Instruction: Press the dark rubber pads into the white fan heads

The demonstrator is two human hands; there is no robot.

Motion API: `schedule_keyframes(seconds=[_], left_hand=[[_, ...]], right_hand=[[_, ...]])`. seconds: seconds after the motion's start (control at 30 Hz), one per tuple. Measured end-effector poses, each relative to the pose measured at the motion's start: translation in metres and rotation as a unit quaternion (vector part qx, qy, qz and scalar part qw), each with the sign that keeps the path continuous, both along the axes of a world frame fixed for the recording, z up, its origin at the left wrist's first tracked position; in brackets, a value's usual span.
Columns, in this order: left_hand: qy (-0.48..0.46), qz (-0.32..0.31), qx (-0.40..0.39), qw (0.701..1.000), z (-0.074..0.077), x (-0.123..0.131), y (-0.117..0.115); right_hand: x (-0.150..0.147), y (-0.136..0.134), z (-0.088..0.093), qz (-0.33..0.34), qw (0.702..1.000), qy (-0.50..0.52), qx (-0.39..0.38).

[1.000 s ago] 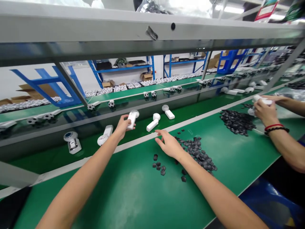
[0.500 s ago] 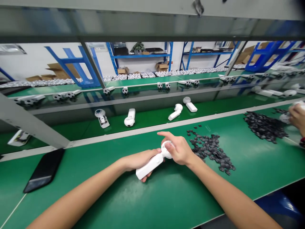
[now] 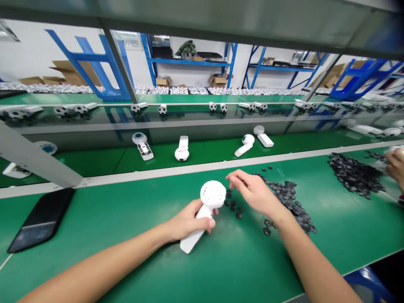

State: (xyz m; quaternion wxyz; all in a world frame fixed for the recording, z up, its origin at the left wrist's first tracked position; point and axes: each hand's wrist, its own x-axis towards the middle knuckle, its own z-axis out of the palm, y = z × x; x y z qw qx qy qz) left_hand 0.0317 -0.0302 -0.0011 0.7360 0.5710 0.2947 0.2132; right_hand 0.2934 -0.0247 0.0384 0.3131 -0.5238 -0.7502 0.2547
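Note:
In my left hand [image 3: 192, 221] is a white handheld fan [image 3: 213, 194], its round head up and its handle slanting down toward me. My fingers wrap round the handle below the head. Just right of the head, my right hand [image 3: 252, 191] hovers with fingertips drawn together in a pinch; anything between them is too small to see. Beneath and beside it lie a few loose black pieces [image 3: 239, 213], small and angular. A larger spread of the same black pieces [image 3: 293, 204] lies behind my right wrist.
Several white fans lie on the green belt [image 3: 208, 149] beyond the pale rail. A black phone-like slab [image 3: 42, 219] rests at the left by a metal post [image 3: 47, 155]. At the right, another person's hand [image 3: 396, 164] works near a second black pile [image 3: 356, 174].
My right hand has let go of the fan's head and moved right. The fan is turned more upright in my left hand. Several black pieces now lie apart from the pile, nearer the fan.

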Motion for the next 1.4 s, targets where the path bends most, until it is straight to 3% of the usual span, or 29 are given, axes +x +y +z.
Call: schedule_keyframes(seconds=[0.07, 0.17, 0.33, 0.5, 0.73, 0.9, 1.07, 1.2, 1.3, 1.4], left_hand=[[-0.056, 0.018, -0.017, 0.998, -0.008, -0.001, -0.001], [-0.111, 0.007, -0.041, 0.993, -0.006, -0.003, 0.003], [-0.091, 0.016, -0.004, 0.996, 0.006, -0.004, 0.01], [-0.039, 0.103, 0.021, 0.994, 0.006, -0.007, 0.018], [-0.002, 0.077, 0.055, 0.995, 0.009, -0.013, 0.024], [-0.001, 0.082, 0.052, 0.995, 0.007, -0.012, 0.025], [-0.012, 0.137, 0.026, 0.99, 0.003, -0.008, 0.027], [-0.025, 0.161, 0.014, 0.987, 0.001, -0.004, 0.027], [-0.033, 0.173, 0.023, 0.984, -0.001, -0.001, 0.026], [-0.044, 0.181, 0.026, 0.982, -0.004, 0.002, 0.025]], right_hand=[[0.017, 0.007, -0.004, 0.028, 0.993, -0.105, -0.04], [0.029, 0.013, -0.011, 0.054, 0.984, -0.151, -0.074], [0.025, 0.017, -0.017, 0.058, 0.984, -0.162, -0.05], [0.02, 0.022, -0.022, 0.029, 0.986, -0.162, -0.014], [0.017, 0.029, -0.033, -0.059, 0.987, -0.145, -0.022], [0.022, 0.025, -0.031, -0.01, 0.991, -0.133, -0.027], [0.019, 0.028, -0.034, 0.011, 0.99, -0.144, -0.009], [0.005, 0.027, -0.034, -0.015, 0.997, -0.081, 0.009], [-0.009, 0.017, -0.027, -0.045, 0.995, 0.063, -0.07], [-0.025, 0.002, -0.02, -0.029, 0.97, 0.191, -0.149]])
